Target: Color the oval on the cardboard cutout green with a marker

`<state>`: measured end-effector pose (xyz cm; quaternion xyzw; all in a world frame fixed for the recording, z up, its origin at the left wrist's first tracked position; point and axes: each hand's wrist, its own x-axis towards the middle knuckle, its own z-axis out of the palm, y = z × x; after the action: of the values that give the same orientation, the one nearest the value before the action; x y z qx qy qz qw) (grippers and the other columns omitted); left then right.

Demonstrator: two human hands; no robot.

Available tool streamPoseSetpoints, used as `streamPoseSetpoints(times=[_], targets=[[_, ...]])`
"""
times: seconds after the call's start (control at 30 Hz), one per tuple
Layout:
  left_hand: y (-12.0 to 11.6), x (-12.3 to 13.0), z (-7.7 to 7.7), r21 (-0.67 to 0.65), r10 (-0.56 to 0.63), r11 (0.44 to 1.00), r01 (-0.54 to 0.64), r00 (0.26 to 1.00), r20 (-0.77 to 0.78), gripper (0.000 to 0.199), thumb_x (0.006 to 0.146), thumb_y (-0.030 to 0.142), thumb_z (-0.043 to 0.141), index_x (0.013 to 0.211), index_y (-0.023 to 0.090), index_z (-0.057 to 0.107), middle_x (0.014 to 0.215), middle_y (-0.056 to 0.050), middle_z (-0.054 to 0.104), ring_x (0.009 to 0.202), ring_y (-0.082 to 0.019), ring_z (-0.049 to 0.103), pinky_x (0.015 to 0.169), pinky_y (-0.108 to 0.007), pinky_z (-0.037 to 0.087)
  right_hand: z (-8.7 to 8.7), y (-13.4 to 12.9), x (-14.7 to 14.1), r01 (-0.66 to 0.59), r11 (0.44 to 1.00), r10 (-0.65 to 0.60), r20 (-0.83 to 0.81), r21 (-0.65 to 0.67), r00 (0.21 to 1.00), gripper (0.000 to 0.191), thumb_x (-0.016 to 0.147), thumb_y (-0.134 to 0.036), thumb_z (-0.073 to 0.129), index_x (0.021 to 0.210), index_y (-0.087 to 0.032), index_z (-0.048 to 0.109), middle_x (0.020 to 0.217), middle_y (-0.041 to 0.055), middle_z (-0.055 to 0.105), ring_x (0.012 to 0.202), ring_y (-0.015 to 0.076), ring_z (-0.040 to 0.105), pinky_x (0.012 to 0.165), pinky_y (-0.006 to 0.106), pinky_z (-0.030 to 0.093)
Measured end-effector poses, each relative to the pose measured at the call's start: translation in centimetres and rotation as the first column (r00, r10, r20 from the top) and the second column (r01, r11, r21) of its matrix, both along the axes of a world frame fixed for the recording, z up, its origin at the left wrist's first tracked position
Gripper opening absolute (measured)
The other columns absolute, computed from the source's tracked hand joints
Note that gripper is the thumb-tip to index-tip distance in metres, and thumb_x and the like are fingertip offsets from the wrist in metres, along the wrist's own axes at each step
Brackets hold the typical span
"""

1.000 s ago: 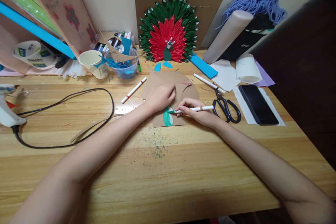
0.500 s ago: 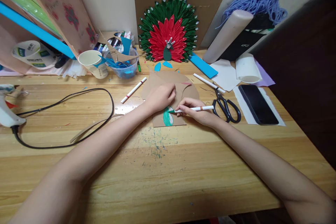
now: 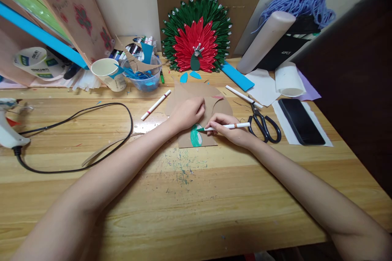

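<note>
My right hand (image 3: 225,128) grips a white marker (image 3: 240,125) with a green tip. The tip touches a small oval shape (image 3: 195,136), green on its left and mostly white on its right. That oval lies on brown cardboard (image 3: 211,140) in front of me. My left hand (image 3: 190,112) rests on the cardboard just above the oval, its fingers curled in; whether they pinch anything is hidden.
A green and red paper peacock (image 3: 196,34) stands behind the cardboard. Black scissors (image 3: 265,126) and a phone (image 3: 301,122) lie right. Left are a capped marker (image 3: 156,105), a paper cup (image 3: 109,74), a plastic tub (image 3: 143,81) and a glue gun (image 3: 10,130) with looped cable.
My right hand and the marker have shifted very slightly; the tip is still on the oval. My left hand has not moved.
</note>
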<state>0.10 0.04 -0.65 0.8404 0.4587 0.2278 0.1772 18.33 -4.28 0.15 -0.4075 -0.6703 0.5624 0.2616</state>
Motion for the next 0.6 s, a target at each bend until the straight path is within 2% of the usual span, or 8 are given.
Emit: streamPoseSetpoints(times=[0.23,0.6], targets=[[-0.01,-0.03,0.00,-0.002,0.003,1.000,-0.003,1.000,-0.013,0.026,0.091,0.025,0.032,0.085,0.017,0.056,0.084,-0.006,0.066,0.075,-0.016,0.057,0.067,-0.027,0.040,0.00,0.13,0.28,-0.015,1.000,0.015,-0.015,-0.009,1.000,0.028,0.090,-0.039,0.053,0.077,-0.016,0.061,0.069,0.0019,0.064,0.066,0.0128,0.061,0.064,0.025,0.047],[0.00,0.04,-0.03,0.008,0.002,1.000,-0.002,1.000,-0.010,0.026,0.091,0.025,0.032,0.086,0.017,0.056,0.084,-0.006,0.066,0.075,-0.016,0.057,0.066,-0.028,0.040,0.18,0.03,0.10,-0.001,1.000,0.001,-0.005,-0.005,1.000,0.028,0.089,-0.041,0.053,0.077,-0.016,0.061,0.070,0.0022,0.064,0.067,0.0128,0.062,0.064,0.026,0.049]])
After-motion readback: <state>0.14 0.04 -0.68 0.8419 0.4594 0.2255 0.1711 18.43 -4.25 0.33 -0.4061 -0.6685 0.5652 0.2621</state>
